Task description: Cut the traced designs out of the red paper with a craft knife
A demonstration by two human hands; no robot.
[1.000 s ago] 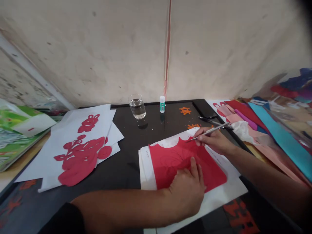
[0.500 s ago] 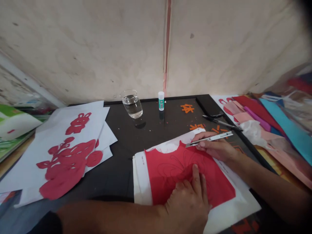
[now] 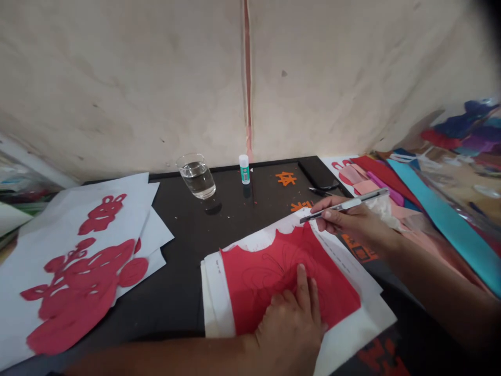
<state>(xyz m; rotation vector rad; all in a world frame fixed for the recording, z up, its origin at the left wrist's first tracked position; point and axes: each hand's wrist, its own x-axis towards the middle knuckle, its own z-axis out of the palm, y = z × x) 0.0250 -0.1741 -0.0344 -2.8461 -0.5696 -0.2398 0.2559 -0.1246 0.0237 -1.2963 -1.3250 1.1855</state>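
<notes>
A red paper sheet (image 3: 254,292) with a butterfly-like outline drawn on it lies over a stack of white paper (image 3: 371,321). Its far edge is cut in curved notches. My left hand (image 3: 291,324) presses on the red sheet near the drawing, two fingers stretched forward and the others partly bent. Held in my right hand (image 3: 348,222) is a slim silver craft knife (image 3: 352,201), its blade pointing left. The blade tip hovers around the sheet's far right corner; I cannot tell whether it touches the paper.
A glass of water (image 3: 198,180) and a glue stick (image 3: 245,169) stand at the back of the dark table (image 3: 183,271). Red paper cutouts (image 3: 84,292) rest on white sheets to the left. Orange cut characters (image 3: 285,178), a pen (image 3: 319,191) and coloured paper strips (image 3: 438,209) are to the right.
The camera view has swung right, so most things appear further left. My right hand has lifted the knife slightly away from the red sheet. My left hand still presses the same spot.
</notes>
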